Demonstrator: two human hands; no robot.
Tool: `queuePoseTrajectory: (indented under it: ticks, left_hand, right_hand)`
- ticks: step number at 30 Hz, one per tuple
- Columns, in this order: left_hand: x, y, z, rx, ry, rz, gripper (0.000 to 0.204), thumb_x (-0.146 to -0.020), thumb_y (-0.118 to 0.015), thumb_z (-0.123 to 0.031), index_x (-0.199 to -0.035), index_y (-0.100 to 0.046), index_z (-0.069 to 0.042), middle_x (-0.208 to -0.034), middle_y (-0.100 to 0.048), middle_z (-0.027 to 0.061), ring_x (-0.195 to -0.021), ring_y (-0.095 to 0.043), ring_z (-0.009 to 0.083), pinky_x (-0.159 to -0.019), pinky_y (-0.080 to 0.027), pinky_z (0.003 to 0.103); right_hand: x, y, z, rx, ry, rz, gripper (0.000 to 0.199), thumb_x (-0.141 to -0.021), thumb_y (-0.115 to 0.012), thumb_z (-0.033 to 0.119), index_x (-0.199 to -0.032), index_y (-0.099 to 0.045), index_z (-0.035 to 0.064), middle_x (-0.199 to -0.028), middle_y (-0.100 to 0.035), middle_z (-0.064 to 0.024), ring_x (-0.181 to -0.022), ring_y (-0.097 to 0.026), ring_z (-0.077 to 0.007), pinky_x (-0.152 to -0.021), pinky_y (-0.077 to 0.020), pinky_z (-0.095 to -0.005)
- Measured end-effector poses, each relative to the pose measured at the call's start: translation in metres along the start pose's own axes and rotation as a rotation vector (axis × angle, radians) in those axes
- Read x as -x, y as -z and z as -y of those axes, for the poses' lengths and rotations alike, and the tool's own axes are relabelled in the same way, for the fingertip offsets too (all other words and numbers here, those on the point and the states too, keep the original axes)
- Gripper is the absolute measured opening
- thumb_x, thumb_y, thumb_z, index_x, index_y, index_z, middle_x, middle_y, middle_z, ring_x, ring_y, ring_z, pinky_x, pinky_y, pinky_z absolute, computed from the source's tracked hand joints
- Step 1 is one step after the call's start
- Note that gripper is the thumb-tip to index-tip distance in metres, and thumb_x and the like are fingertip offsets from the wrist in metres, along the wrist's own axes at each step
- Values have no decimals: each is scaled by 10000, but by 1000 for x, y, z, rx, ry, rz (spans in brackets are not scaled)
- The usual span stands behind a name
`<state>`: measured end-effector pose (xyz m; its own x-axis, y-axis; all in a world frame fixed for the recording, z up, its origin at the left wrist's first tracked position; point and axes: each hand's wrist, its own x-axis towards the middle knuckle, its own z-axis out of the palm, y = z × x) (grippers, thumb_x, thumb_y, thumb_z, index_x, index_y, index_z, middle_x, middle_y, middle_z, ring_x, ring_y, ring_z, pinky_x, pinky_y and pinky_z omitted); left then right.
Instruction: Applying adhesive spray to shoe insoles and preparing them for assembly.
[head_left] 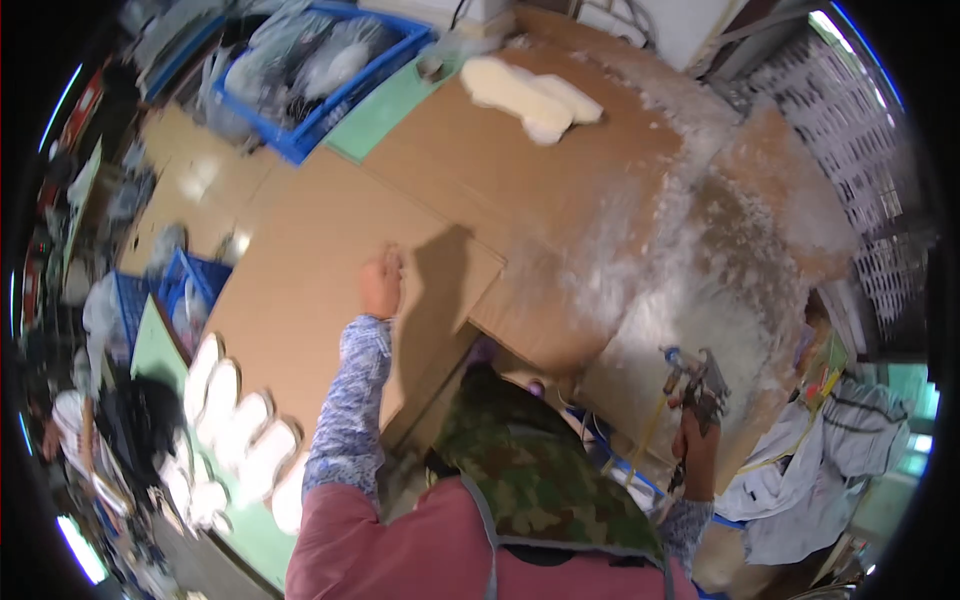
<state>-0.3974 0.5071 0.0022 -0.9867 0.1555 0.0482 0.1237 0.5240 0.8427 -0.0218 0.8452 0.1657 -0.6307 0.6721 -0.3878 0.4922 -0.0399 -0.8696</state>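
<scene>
Fingers of the right hand (698, 455) clamp a spray gun (703, 383); the left hand (381, 286), finger spacing too blurred to tell, is over brown cardboard (290, 265), a blue crate (298, 140) beyond.

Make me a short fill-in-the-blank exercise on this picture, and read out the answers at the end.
1. The hand holding the spray gun is the person's ____ one.
2. The left hand and forearm cast a dark ____ on the cardboard.
3. The apron has a ____ pattern.
4. The crate of plastic bags is coloured ____.

Missing words: right; shadow; camouflage; blue.
</scene>
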Motion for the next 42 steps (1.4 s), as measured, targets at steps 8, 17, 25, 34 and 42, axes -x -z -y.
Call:
queuePoseTrajectory:
  ticks: [8,17,25,34,42]
  left_hand:
    - [-240,-213,-85,-419,-787,57,472,-741,-677,-89,-1184,-516,-91,-1206,-516,119,-1129,-488,327,-959,-413,469]
    - [-315,-283,-119,-1097,-865,252,470,-818,-558,-109,-1281,-475,-88,-1219,-541,142,-1184,-509,324,-1053,-349,525]
    - [-243,-227,-177,-495,-993,234,456,-826,-546,-23,-1269,-457,-81,-1080,-603,264,-817,-641,403,-688,-517,485]
    - [40,-290,-248,-265,-888,389,391,-814,-543,-31,-1194,-452,-27,-917,-617,269,-675,-626,400,-576,-488,503]
    - [249,-388,-280,72,-991,747,309,-831,-518,-30,-1138,-490,-38,-997,-559,234,-765,-611,385,-630,-501,485]
  right_hand:
    - [23,-28,19,-25,-183,-280,168,-938,-539,125,-1025,-636,20,-544,-424,51,-419,-314,-25,-392,-222,-210]
    - [39,-35,6,-124,-276,-473,236,-935,-513,82,-1145,-570,-10,-951,-639,-18,-467,-364,-22,-406,-287,-200]
    - [46,13,-33,-93,-340,-478,219,-925,-541,180,-1044,-649,30,-516,-428,56,-455,-369,-41,-427,-274,-238]
    - [86,87,-87,-236,-172,-458,297,-957,-560,242,-1156,-632,34,-629,-490,63,-462,-372,-24,-419,-271,-208]
    - [123,129,-137,-331,-128,-504,344,-957,-546,166,-1269,-548,20,-1064,-667,-26,-471,-393,-19,-409,-311,-182]
